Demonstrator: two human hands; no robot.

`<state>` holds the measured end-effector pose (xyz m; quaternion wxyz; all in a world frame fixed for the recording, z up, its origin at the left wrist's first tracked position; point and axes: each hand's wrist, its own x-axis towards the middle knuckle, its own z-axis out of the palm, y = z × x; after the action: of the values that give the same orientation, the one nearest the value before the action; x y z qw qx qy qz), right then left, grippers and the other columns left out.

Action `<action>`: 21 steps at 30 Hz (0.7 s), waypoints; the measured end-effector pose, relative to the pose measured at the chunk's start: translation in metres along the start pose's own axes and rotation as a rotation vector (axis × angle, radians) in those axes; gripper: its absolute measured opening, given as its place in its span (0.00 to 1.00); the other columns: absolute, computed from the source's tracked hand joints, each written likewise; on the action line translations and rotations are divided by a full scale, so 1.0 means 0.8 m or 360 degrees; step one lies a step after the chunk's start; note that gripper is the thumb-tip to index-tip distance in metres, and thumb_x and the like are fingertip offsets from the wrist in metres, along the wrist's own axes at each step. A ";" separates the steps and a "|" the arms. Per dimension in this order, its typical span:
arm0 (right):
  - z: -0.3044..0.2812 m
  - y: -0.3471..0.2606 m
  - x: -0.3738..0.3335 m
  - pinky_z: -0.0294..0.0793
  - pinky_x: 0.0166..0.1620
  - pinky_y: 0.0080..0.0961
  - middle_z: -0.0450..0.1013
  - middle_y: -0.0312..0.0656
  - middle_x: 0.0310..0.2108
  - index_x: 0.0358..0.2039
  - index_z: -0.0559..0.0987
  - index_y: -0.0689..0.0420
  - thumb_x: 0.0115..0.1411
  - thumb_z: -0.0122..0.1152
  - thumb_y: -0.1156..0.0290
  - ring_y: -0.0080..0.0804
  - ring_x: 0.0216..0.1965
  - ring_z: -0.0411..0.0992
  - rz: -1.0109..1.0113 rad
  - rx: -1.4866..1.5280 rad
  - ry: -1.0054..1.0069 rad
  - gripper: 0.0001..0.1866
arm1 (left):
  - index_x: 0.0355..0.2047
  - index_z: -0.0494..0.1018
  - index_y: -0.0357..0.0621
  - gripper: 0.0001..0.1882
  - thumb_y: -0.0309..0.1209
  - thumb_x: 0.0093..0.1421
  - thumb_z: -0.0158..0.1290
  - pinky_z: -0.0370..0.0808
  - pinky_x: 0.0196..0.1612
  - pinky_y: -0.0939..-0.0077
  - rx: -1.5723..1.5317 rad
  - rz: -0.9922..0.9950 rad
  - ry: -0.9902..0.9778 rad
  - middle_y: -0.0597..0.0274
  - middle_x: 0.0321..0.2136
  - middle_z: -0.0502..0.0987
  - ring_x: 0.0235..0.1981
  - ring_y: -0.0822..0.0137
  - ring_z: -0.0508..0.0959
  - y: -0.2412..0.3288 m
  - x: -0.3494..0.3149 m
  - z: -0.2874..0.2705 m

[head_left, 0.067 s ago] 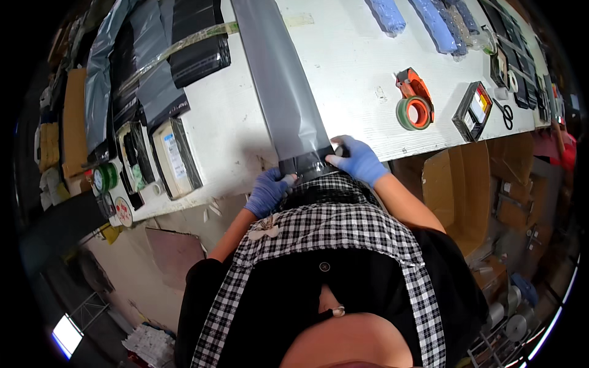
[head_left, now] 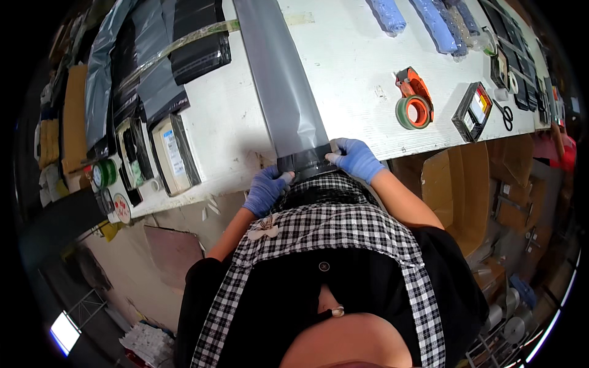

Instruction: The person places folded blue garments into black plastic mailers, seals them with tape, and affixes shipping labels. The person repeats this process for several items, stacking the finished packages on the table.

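Note:
A long grey plastic mailing bag [head_left: 285, 92] lies flat across the white table, running from the far edge toward me. Its near end is a black band [head_left: 305, 161] with a shiny strip, reaching over the table's front edge against my checked apron. My left hand [head_left: 267, 189], in a blue glove, pinches the band's left corner between thumb and fingers. At the right corner my right hand [head_left: 358, 159], gloved alike, grips the band with its thumb on top. The fingers under the bag are partly hidden.
Stacked grey and black mailing bags [head_left: 153, 67] lie at the left under a tape strip, near an open box of labels [head_left: 172, 156]. To the right are an orange tape dispenser [head_left: 415, 101], a black tray [head_left: 472, 111], scissors [head_left: 505, 115] and blue wrapped bundles [head_left: 434, 24]. Cardboard boxes [head_left: 457, 196] stand below.
The fingers of my right hand have shifted slightly at the bag's corner, and a dark patch beside them no longer shows. My left hand stays almost in place.

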<state>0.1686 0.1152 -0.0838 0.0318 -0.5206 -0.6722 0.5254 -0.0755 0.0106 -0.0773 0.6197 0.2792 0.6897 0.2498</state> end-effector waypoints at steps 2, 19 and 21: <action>-0.001 0.003 -0.008 0.73 0.37 0.31 0.74 0.45 0.23 0.33 0.78 0.57 0.57 0.65 0.58 0.37 0.27 0.72 0.0048 -0.0057 0.0068 0.15 | 0.32 0.78 0.39 0.08 0.32 0.61 0.58 0.69 0.25 0.86 0.0034 -0.0038 0.0087 0.67 0.21 0.77 0.21 0.80 0.72 -0.002 -0.012 -0.001; 0.084 -0.029 -0.023 0.74 0.37 0.34 0.73 0.40 0.31 0.38 0.80 0.51 0.53 0.65 0.66 0.40 0.34 0.73 -0.1412 -0.0505 0.0378 0.11 | 0.33 0.79 0.39 0.04 0.24 0.56 0.60 0.70 0.27 0.78 0.0292 0.0365 0.0341 0.67 0.20 0.76 0.22 0.78 0.70 -0.049 -0.028 0.044; 0.075 -0.004 -0.045 0.74 0.38 0.34 0.73 0.40 0.32 0.36 0.79 0.51 0.53 0.64 0.67 0.40 0.35 0.73 -0.1576 -0.0429 0.0461 0.09 | 0.34 0.79 0.38 0.05 0.25 0.56 0.60 0.70 0.27 0.78 0.0233 0.0408 0.0312 0.67 0.20 0.76 0.22 0.78 0.70 -0.052 -0.024 0.046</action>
<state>0.1477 0.0484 -0.0904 0.3013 -0.2077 -0.8878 0.2791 -0.0403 -0.0332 -0.0961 0.4904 0.3835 0.7220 0.3018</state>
